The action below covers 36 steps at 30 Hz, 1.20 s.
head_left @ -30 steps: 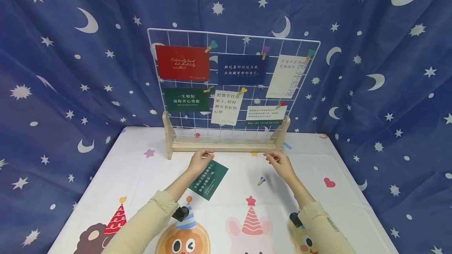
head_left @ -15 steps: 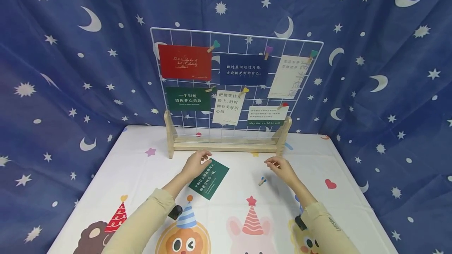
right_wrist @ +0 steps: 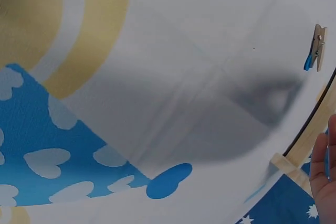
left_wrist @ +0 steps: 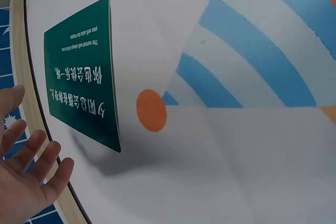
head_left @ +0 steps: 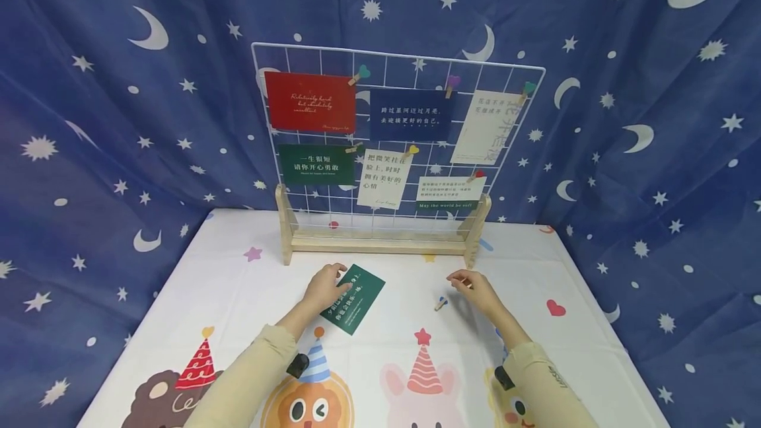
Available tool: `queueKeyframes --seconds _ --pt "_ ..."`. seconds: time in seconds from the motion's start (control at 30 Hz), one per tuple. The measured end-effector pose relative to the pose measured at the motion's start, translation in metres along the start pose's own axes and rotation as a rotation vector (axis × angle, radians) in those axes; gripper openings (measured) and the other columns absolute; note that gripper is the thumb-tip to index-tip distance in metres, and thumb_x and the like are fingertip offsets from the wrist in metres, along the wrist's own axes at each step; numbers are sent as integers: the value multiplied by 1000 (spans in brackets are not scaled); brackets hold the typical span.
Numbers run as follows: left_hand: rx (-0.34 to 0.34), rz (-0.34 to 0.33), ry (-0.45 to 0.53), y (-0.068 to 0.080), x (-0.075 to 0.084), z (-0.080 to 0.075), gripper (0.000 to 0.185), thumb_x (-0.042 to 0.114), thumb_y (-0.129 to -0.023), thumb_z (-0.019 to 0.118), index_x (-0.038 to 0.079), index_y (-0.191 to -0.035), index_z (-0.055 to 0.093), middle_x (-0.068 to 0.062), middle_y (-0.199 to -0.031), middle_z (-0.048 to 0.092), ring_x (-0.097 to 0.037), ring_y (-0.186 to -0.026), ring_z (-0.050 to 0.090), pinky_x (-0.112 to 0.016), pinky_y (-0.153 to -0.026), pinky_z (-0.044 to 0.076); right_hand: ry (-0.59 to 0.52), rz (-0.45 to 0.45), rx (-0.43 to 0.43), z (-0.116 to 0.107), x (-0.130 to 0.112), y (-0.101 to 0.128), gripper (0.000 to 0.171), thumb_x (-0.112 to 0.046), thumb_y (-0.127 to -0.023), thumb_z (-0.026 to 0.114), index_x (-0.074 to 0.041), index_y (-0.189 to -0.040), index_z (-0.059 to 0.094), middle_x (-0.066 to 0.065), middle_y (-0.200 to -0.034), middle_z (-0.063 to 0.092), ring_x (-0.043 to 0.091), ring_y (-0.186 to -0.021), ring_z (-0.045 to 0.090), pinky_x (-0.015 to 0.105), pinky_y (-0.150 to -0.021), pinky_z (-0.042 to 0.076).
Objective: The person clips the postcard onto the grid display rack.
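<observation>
Left side first. The left hand [head_left: 322, 288] hovers at the upper-left corner of the green card [head_left: 353, 298]; in the left wrist view its fingers [left_wrist: 32, 153] are spread and relaxed, holding nothing. From the head view I cannot tell whether the fingertips touch the card edge or stop just short. The card lies flat and skewed on the tabletop [head_left: 238, 296], near the front of the wooden base [head_left: 380, 243] of the wire grid [head_left: 397, 134].

Centre. A small wooden clip with a blue tip [head_left: 440, 304] lies on the cloth between the two hands, apart from the card.

Right side. The right hand [head_left: 478, 290] hovers just beyond the clip, fingers loosely curled. Something pale may sit between thumb and forefinger, but it is too small to confirm, so its grip cannot be read; the right wrist view shows only the hand's edge.

Judgement on technique: the card is thin and flat on cloth, so lifting it calls for catching one corner or sliding it slightly to raise an edge, then pinching by the margin. The clip wants a pinch on its tail end so the mouth opens. Free space on the grid appears to be in the lowest row, beneath the six cards already pinned.

Surface and room: white tablecloth printed with party hats, cartoon animals, stars and hearts, with visible fold creases. Behind and on both sides hangs a dark blue curtain [head_left: 89, 117] with white moons and stars.
</observation>
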<state>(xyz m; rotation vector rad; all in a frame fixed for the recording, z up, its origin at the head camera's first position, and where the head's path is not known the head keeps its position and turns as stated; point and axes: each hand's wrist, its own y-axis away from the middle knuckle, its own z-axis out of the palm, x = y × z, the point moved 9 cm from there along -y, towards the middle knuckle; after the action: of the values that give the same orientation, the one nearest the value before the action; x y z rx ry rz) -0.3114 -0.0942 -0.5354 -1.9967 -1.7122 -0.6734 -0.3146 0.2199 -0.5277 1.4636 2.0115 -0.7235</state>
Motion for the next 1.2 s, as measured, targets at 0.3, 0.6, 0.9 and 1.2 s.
queueKeyframes --seconds 0.3,0.6,0.9,1.2 --pt "-182 -113 -210 11 -9 20 89 43 -75 76 -4 -138 37 -26 -127 48 -41 -113 47 -64 -94 38 68 41 4 1 9 -3 16 -6 -92 56 3 -99 67 19 -100 68 24 -81 61 32 -73 51" --pt "-228 -128 -185 23 -12 23 106 45 -69 81 -8 -142 27 -29 -141 36 -46 -130 33 -67 -102 31 88 88 5 7 21 -4 15 -5 -92 56 3 -101 66 18 -99 65 31 -90 61 46 -82 51" --pt "-287 -88 -257 25 -10 25 111 47 -63 84 -12 -140 30 -31 -146 29 -50 -135 26 -66 -105 28 70 119 -35 15 27 0 22 -6 -93 55 5 -110 61 23 -109 64 38 -98 61 49 -88 50" --pt "-262 -102 -294 28 -7 23 113 49 -59 85 -12 -138 32 -29 -143 35 -45 -130 34 -65 -102 33 56 161 -41 12 37 8 25 -5 -91 56 8 -112 58 28 -112 61 43 -103 61 49 -89 51"
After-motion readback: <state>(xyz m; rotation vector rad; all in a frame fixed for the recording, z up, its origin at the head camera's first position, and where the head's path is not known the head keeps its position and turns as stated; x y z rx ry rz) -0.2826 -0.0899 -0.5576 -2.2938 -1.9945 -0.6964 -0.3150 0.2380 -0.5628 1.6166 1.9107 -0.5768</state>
